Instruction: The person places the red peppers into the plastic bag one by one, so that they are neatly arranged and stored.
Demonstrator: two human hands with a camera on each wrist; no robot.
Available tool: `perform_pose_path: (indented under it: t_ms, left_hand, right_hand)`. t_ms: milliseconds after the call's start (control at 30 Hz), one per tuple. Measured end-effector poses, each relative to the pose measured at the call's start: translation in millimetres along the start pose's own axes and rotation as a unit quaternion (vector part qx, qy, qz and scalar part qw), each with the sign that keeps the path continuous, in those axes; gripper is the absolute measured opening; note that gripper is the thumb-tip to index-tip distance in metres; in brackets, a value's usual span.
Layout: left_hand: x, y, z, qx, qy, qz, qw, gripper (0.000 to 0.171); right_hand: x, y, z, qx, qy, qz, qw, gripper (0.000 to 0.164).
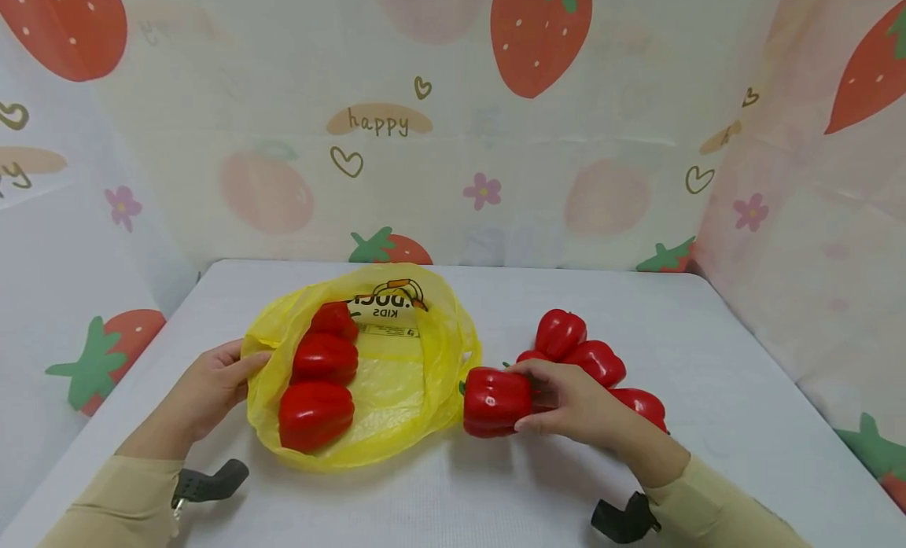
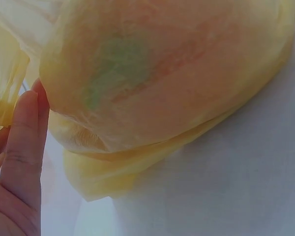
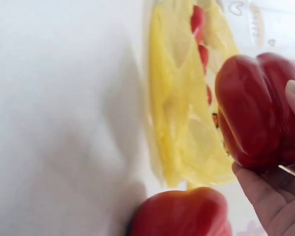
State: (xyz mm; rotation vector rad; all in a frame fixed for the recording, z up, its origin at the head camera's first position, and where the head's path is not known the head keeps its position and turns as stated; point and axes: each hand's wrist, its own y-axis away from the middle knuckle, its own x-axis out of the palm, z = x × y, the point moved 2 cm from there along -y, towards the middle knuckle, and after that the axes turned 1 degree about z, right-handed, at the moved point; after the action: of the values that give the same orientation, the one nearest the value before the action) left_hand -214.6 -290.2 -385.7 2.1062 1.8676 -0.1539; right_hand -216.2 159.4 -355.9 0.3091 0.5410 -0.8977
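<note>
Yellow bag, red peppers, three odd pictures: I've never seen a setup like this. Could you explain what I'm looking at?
There is no machine here, just a person's two bare hands. The wide picture is taken from the person's head, looking forward and down; the other two are taken from the left and right wrists.

On the white table rests an open yellow bag with three red peppers showing inside. The left hand pinches the bag's edge, while the right hand holds another red pepper just beside it. More peppers lie grouped on the right. Behind is a strawberry-patterned backdrop.
</note>
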Motion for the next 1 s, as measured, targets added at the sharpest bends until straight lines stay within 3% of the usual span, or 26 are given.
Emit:
perform_pose_path:
  t_ms: [233,433,1000]
  left_hand:
    - [-0.5,-0.3,-0.5,0.003,0.001,0.001,1.0,0.066]
    - [-1.0,0.3,-0.1,0.001,-0.001,0.001,1.0,0.067]
    - [-2.2,2.1,1.0,-0.003,-0.001,-0.003,1.0,0.067]
  right_hand:
    - [-6,-19,14,0.007,0.027,-0.046,0.999,0.059]
    - [-5,-39,26,0.027,0.012,-0.065,0.997,0.063]
    - [4,-104,59,-0.019,-0.002,-0.037,0.999,0.054]
